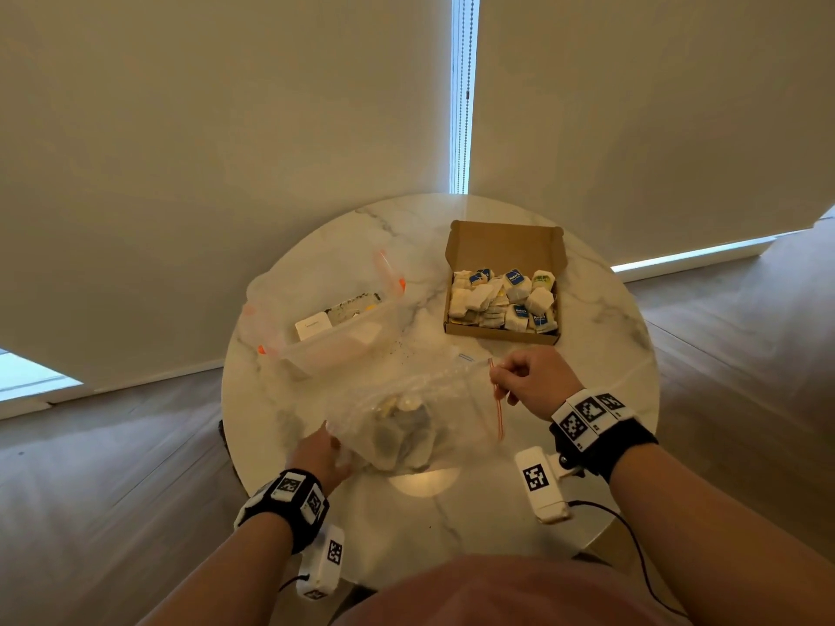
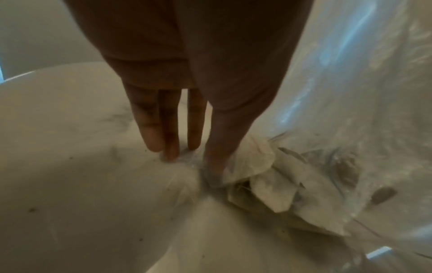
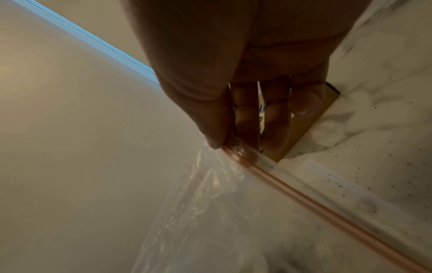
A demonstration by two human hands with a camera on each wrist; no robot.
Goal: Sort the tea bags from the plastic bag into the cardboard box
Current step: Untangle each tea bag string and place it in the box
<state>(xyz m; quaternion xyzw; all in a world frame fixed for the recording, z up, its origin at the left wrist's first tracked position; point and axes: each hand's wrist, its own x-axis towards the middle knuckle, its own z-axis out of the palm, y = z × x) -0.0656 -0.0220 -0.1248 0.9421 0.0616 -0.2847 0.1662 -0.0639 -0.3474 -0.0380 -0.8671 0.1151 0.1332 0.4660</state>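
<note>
The worktop (image 1: 587,399) is showing polished white marble with grey veins, glossy enough to be mirroring a lamp near six o'clock. The plastic bag (image 1: 406,399) is looking thin, clear and crinkled, with a red zip strip (image 3: 304,192). The tea bags (image 2: 268,175) inside are appearing as matt, creased paper. At one o'clock the cardboard box (image 1: 501,246) is showing plain matt brown board; at ten o'clock a tub (image 1: 334,345) is looking like cloudy translucent plastic.
</note>
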